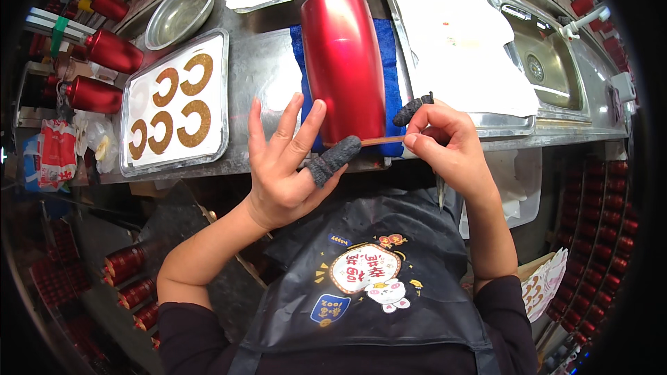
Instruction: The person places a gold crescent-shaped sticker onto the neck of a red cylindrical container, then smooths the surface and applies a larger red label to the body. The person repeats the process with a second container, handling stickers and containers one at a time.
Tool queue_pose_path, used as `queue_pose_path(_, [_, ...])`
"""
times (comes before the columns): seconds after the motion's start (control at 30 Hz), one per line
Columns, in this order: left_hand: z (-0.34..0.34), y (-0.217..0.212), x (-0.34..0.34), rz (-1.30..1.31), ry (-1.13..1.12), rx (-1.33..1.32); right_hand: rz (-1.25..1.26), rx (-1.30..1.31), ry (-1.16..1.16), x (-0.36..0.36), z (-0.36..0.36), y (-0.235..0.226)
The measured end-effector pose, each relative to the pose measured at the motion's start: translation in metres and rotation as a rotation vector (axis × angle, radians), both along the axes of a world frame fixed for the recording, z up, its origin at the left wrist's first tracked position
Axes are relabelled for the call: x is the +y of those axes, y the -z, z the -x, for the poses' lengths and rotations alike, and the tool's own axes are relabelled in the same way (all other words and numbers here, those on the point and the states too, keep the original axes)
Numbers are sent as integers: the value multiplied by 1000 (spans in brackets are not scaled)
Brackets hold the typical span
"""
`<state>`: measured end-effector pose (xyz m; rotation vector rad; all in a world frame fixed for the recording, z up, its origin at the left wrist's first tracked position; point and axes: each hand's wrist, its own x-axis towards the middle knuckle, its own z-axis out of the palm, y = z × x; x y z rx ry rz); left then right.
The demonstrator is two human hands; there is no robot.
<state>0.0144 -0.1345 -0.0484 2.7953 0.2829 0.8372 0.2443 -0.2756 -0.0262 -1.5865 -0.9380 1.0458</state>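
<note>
A large glossy red bottle (344, 62) with a clear threaded neck lies on a blue cloth (389, 45), its base toward me. Along that base runs a thin reddish-brown strip (382, 141). My right hand (448, 142) pinches the strip's right end between thumb and fingers; a dark grey finger cover (413, 109) is on one finger. My left hand (285, 160) has its fingers spread beside the bottle. Its index finger, in a grey knit cover (333, 160), is stretched out with the tip against the strip's left end. The thumb lies below that finger, partly hidden.
On the left a tray (226, 107) holds several gold C-shaped pieces on white paper, with a metal bowl (182, 12) behind it. A white cloth (465, 42) covers the counter on the right, beside a sink (549, 62). Red bottles (114, 52) stand around the edges.
</note>
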Motion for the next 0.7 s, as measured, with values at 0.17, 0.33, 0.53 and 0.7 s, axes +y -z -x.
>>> queue_pose_path(0.17, [-16,-18,2,-65,46,23,29,-2,-15,3,0,7])
queue_pose_path(0.33, [-40,-16,-5,-133,44,85,-10,-99,-24,6,7,13])
queue_pose_path(0.53, [-29,9,3,220,-53,-175,23,-61,-58,5,9,5])
queue_pose_path(0.7, [9,25,-9,284,-21,-158,6,92,-10,1,11,-8])
